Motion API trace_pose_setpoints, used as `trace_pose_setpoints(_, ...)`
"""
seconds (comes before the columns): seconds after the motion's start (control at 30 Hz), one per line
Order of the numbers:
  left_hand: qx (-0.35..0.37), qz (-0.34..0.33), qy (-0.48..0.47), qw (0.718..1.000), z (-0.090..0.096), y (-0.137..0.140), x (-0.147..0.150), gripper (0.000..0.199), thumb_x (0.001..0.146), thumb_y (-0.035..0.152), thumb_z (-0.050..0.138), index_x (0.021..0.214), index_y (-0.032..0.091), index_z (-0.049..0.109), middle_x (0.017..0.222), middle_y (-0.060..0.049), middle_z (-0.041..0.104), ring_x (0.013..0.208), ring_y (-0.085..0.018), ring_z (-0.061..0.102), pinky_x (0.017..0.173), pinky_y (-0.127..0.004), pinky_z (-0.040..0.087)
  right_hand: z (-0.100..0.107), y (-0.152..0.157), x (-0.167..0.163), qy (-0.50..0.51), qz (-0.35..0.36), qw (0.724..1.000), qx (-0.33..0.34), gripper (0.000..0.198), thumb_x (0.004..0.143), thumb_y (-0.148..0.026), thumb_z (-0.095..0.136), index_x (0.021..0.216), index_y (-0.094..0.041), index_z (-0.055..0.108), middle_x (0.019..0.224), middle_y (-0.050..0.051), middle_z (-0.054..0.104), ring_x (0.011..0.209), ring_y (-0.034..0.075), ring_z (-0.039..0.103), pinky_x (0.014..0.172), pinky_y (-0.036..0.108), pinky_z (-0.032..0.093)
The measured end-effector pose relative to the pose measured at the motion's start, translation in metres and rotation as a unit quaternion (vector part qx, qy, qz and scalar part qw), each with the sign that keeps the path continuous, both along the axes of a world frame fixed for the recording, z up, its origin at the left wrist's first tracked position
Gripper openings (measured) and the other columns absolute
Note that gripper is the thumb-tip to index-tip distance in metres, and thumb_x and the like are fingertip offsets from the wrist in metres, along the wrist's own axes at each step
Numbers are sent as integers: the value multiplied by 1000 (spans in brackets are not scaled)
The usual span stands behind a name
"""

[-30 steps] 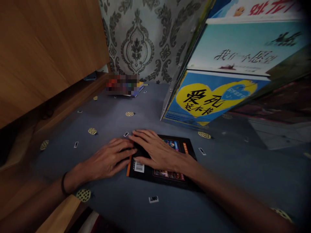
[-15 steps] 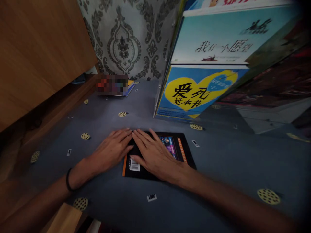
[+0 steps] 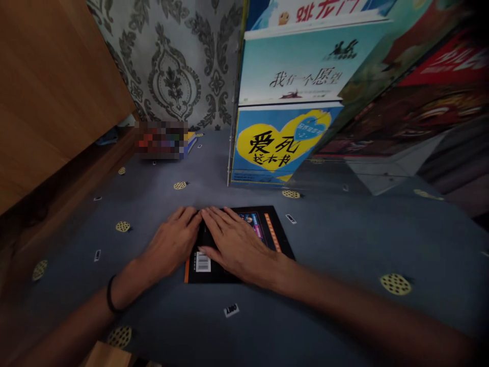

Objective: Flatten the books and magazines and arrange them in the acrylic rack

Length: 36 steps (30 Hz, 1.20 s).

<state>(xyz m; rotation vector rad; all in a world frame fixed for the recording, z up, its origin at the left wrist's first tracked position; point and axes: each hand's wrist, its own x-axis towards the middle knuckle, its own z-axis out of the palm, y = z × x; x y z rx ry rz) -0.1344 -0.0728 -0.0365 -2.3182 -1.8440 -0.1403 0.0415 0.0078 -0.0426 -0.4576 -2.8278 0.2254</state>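
A thin black book lies on the blue patterned cloth. It shows a white barcode, an orange strip down its left edge and a colourful picture partly covered by fingers. My right hand rests flat across the book, fingers stretched toward its upper left corner. Against the book's left edge lies my left hand, palm down, fingers pointing away and slightly bent. Its thumb is hidden, and its fingertips nearly meet those of my right hand. A dark band circles my left wrist.
Behind the book stands a clear upright rack holding picture books, among them a blue one with a yellow heart. Stacked books, partly blurred, lie by the patterned wall. A wooden cabinet borders the left.
The view has swung slightly to the right, so the rack appears further left. My left thumb, visible before at the book's edge, is now hidden. My right hand stays flat on the book.
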Motion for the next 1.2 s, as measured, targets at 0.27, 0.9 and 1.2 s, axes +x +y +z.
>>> trace_pose_setpoints(0.27, -63, 65, 57, 994, 9, 3, 14, 34, 93, 4, 37, 120, 13, 56, 111, -13, 61, 103, -29, 58, 81, -42, 57, 0, -1, 2, 12, -12, 1000, -1, 66, 100, -46, 50, 146, 2, 46, 147, 25, 53, 142, 33, 47, 121, 50, 36)
trace_pose_setpoints(0.9, -154, 81, 140, 975, 36, 20, 35, 45, 92, 3, 47, 136, 12, 53, 118, -14, 64, 107, -27, 64, 73, -34, 61, -8, 1, 21, 33, -55, 997, -33, 68, 99, -44, 53, 150, -2, 40, 151, 25, 48, 145, 35, 42, 120, 54, 36)
trace_pose_setpoints(1.2, -174, 95, 184, 963, 39, 30, 54, 39, 95, 5, 45, 132, 10, 58, 114, -18, 65, 102, -31, 67, 71, -38, 61, -8, 4, 23, 44, -52, 997, -40, 71, 98, -43, 56, 149, 2, 39, 149, 27, 50, 144, 35, 44, 119, 53, 37)
